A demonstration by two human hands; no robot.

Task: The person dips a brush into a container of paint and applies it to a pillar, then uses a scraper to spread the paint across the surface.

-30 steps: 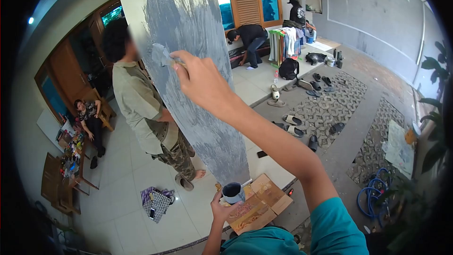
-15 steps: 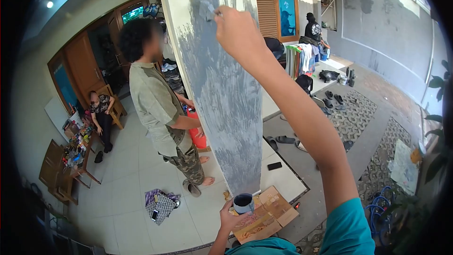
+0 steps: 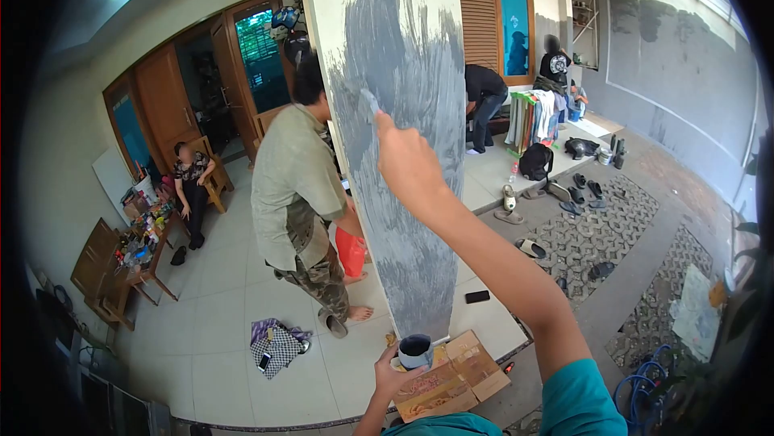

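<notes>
Up high, my right hand [image 3: 407, 163] squeezes the brush [image 3: 369, 103] flat on the gray pillar [image 3: 403, 57], while my left hand [image 3: 395, 375] hugs the paint cup [image 3: 414, 350] low so it stays close.

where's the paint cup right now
In the head view the paint cup is at bottom centre, held in the left hand, just in front of the foot of the grey-painted pillar and above the flattened cardboard.
</notes>
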